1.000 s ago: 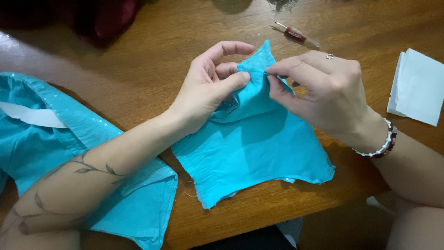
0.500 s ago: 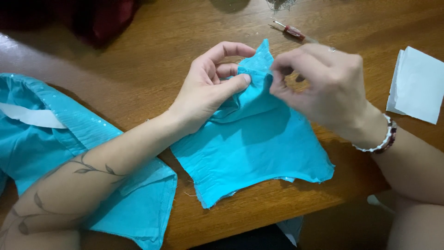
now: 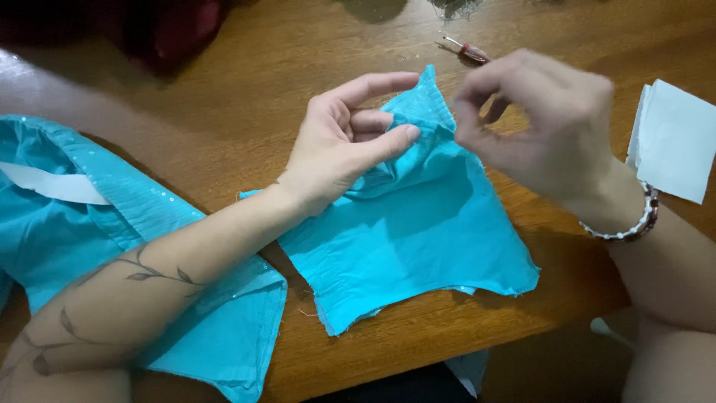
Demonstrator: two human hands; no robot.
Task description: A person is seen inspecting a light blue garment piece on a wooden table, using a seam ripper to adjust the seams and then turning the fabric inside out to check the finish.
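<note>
— Where does the small turquoise cloth piece point(image 3: 410, 246) lie?
— On the wooden table point(image 3: 246, 97); the left hand point(image 3: 347, 153) pinches its top edge, thumb pressed down.
— The right hand point(image 3: 541, 123)?
— Blurred above the edge, fingertips pinched; any hold cannot be told.
— Counts?
— Two turquoise pieces, counting the larger garment point(image 3: 112, 246); one white folded cloth point(image 3: 675, 138); one seam ripper point(image 3: 468, 51).

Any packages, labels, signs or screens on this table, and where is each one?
White strip, perhaps a label: lies on the turquoise garment at the left; long, flat, plain.
White folded sheet, paper or fabric: right edge of the wooden table; rectangular, blank.
No packages, signs or screens.
</note>
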